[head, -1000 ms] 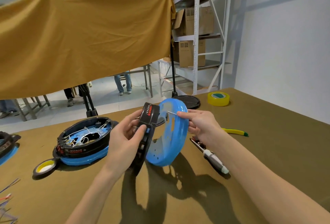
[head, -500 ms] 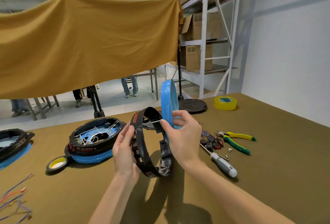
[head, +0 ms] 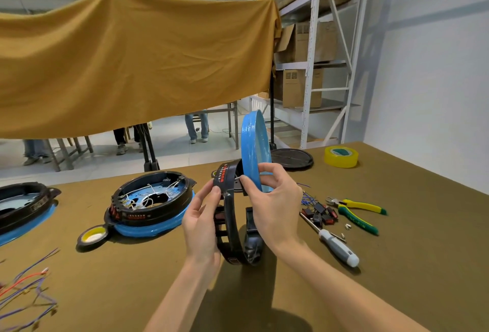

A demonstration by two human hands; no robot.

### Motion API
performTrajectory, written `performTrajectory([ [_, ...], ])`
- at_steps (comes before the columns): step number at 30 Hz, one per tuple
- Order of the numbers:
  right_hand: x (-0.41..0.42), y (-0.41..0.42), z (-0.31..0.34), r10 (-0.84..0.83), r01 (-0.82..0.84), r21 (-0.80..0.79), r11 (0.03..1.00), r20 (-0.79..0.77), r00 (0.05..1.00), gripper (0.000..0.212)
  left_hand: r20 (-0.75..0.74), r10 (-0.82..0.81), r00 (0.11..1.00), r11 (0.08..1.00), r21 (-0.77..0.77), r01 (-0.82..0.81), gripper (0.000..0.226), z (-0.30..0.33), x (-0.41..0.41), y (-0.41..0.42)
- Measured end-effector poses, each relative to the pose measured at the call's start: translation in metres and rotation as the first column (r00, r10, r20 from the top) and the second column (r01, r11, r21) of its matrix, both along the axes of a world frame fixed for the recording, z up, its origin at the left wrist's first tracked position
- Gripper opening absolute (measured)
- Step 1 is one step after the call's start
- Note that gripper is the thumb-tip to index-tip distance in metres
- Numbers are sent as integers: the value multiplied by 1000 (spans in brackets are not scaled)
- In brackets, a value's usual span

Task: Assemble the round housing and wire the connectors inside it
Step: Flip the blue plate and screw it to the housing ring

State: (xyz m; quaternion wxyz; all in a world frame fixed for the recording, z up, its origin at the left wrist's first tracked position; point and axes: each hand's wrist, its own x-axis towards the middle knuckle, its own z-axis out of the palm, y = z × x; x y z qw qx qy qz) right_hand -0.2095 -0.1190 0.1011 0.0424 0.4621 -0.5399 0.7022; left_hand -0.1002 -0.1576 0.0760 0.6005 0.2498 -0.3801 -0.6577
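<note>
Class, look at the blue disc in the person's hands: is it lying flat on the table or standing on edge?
On edge. The blue disc rises upright above the black ring, held by both hands.

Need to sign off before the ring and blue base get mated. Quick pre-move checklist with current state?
1. Left hand holds black ring: ok.
2. Right hand pinches a small screw at the ring's top: ok.
3. Blue base upright behind ring, steadied: ok.
4. Ring seated on base: not ok, a gap shows at the top.
5. Screw lined up with its hole: cannot tell.
6. Screwdriver lies on the table beside the right hand: ok.
</note>
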Motion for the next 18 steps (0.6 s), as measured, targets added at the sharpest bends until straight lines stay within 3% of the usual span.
performTrajectory([
  [12,-5,1,1,-54,54,-17,998,1,999,29,-11,4,1000,1000,-25,-4,30,-3,2,-1],
  [18,0,2,0,-46,46,15,999,-7,999,28,84,12,996,995,-102,-4,29,-6,-2,1],
])
